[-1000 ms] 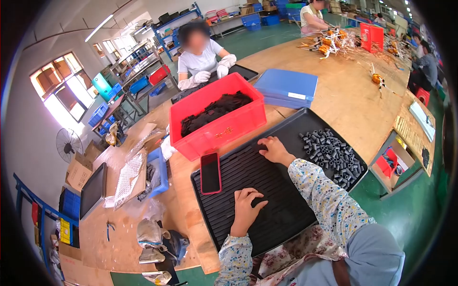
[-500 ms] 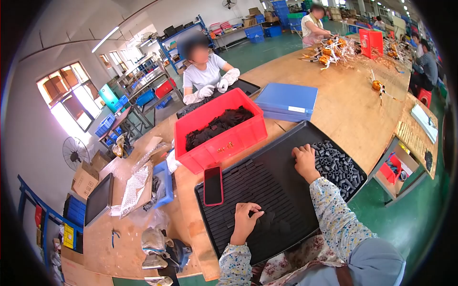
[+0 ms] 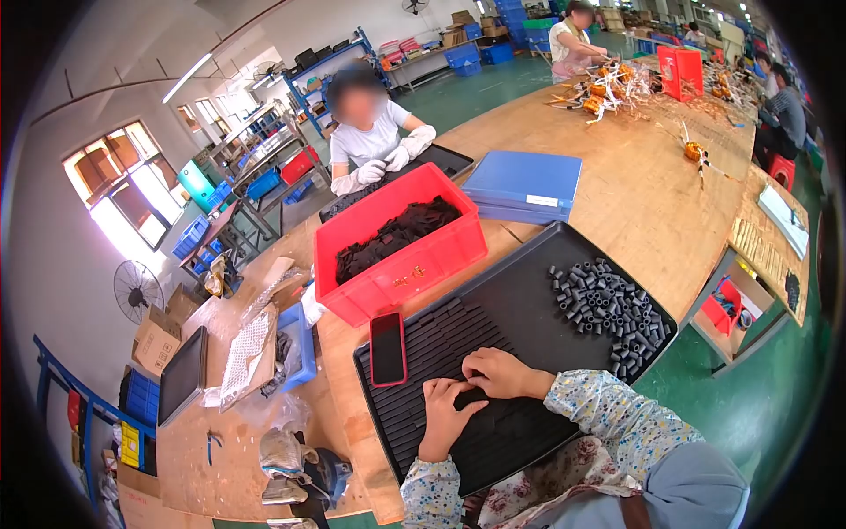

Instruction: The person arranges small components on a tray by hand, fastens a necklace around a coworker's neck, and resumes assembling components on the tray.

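Observation:
A large black tray [image 3: 515,273] lies in front of me. Rows of flat black pieces [image 3: 441,339] cover its left part, and short black tubes [image 3: 608,304] lie heaped on its right. Over the rows, my left hand [image 3: 447,414] is closed, its fingertips touching those of the other hand. My right hand [image 3: 500,374] is also closed, meeting it from the right side. Whatever sits between the fingertips is hidden by the fingers. A phone with a red case [image 3: 388,350] rests at the tray's left edge, beside the rows.
Beyond the tray stands a red crate [image 3: 414,280] filled with black pieces. Blue boxes [image 3: 522,181] lie to its right. Across the table, a gloved person [image 3: 370,137] works at another dark tray. A blue bin [image 3: 304,348] and pliers [image 3: 211,445] are at left.
My right hand has left the heap of tubes and moved left and down to meet my left hand. The left hand has shifted slightly, staying over the rows.

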`<state>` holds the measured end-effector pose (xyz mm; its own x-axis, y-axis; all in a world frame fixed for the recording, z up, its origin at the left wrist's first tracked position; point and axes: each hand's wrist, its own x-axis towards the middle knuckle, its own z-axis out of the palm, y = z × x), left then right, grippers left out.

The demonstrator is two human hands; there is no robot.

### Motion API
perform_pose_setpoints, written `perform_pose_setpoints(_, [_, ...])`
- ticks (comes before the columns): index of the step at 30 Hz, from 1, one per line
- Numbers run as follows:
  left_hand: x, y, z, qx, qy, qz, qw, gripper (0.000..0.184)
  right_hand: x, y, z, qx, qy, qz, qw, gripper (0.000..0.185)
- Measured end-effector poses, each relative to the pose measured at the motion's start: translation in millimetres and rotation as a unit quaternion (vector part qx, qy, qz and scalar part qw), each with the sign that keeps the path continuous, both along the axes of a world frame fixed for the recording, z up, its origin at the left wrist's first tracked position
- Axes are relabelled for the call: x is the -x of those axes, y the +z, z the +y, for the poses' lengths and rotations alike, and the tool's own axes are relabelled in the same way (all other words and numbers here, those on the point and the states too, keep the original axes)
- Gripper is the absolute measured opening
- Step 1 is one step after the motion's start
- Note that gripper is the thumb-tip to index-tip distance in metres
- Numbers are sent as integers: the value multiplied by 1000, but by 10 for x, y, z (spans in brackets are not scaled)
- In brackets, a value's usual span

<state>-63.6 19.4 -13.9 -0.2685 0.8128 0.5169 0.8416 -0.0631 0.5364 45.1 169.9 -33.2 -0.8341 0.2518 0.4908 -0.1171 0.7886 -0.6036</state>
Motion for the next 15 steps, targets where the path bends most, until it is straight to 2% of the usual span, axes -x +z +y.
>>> perform_pose_setpoints(5, [7, -38, -11, 36, -17, -14, 999, 25, -37, -6, 120, 112, 25, -17, 993, 15])
perform_pose_setpoints(8, [18, 6, -19, 39, -18, -79, 996, 22, -37, 12, 128, 135, -2, -12, 991, 14])
perform_pose_setpoints(12, [68, -3, -29, 7, -19, -99, 995, 17, -48, 22, 115, 109, -12, 9, 994, 14])
perform_pose_setpoints(14, [88, -62, -36, 28, 15, -306, 951, 14, -47, 37, 106, 110, -9, 13, 994, 15])
perform_pose_setpoints(15, [97, -76, -41, 30, 16, -308, 951, 14, -46, 48, 100, 110, -7, 18, 994, 16])
